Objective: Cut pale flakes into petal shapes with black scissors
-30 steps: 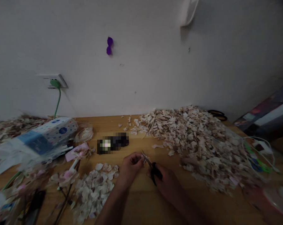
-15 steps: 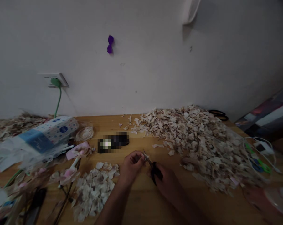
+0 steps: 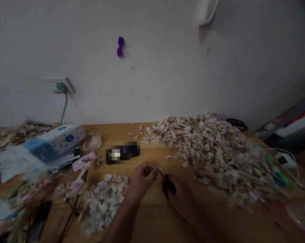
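Note:
My left hand (image 3: 144, 176) is closed in a pinch over the middle of the table. A small pale petal, mostly hidden by the fingertips, seems to be in it. My right hand (image 3: 181, 195) grips a pair of scissors (image 3: 168, 185) by its black handles. The slim metal blades point up and to the left, close by the left fingertips; whether they touch the petal I cannot tell. Left of my forearm lies a loose pile of pale petals (image 3: 103, 204). A much larger heap of dry, beige petal-like pieces (image 3: 200, 145) spreads to the right of my hands.
Behind my hands lies a dark, pixelated object (image 3: 123, 152). Tissue pack (image 3: 57, 141), coiled clear line (image 3: 92, 142) and pink artificial flowers (image 3: 75, 185) crowd the left. Another black-handled pair of scissors (image 3: 236, 123) and a white cable (image 3: 295, 168) are at right. A wall (image 3: 152, 60) stands behind.
The view has shifted very slightly. Both hands keep nearly the same place, and the pale bit beside the left fingertips and blades shows less than before.

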Motion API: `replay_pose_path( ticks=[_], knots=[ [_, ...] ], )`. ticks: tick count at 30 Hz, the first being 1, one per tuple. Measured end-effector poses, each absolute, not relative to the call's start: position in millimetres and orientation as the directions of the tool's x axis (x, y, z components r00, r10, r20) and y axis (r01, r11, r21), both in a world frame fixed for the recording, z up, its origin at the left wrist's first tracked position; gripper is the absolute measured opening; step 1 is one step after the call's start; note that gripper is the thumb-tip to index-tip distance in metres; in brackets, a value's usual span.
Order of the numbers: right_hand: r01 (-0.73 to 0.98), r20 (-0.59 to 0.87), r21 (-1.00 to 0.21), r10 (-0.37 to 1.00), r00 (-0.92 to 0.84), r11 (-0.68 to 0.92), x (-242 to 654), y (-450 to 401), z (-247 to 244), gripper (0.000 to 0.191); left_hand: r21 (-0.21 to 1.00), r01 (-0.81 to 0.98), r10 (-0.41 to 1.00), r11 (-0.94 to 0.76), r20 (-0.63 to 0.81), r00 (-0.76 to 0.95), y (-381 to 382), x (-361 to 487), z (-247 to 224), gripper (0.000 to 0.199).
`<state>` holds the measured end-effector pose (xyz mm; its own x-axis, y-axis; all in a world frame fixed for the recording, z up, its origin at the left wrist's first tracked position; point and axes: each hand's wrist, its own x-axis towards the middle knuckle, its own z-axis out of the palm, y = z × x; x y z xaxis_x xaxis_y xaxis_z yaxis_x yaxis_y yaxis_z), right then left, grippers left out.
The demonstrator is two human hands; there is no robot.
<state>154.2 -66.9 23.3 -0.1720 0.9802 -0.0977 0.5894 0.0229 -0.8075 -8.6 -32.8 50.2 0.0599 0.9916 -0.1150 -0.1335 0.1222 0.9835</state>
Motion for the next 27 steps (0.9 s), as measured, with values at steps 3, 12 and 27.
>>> replay_pose_path(
  ticks=[3,12,27],
  knots=[
    [0.585,-0.107,-0.811,0.979,-0.174,0.016,154,-67,21,0.022,0.985,-0.119,0.991,0.128,-0.121,0.062,-33,-9,46,0.035],
    [0.577,-0.106,-0.816,0.980,-0.170,0.012,154,-67,20,0.022,0.979,-0.124,0.986,0.161,-0.154,0.066,-32,-10,55,0.033],
    [0.553,-0.100,-0.833,0.978,-0.185,0.020,155,-66,21,0.019,0.957,-0.195,0.977,0.215,-0.208,0.055,-32,-12,43,0.034]
  ],
)
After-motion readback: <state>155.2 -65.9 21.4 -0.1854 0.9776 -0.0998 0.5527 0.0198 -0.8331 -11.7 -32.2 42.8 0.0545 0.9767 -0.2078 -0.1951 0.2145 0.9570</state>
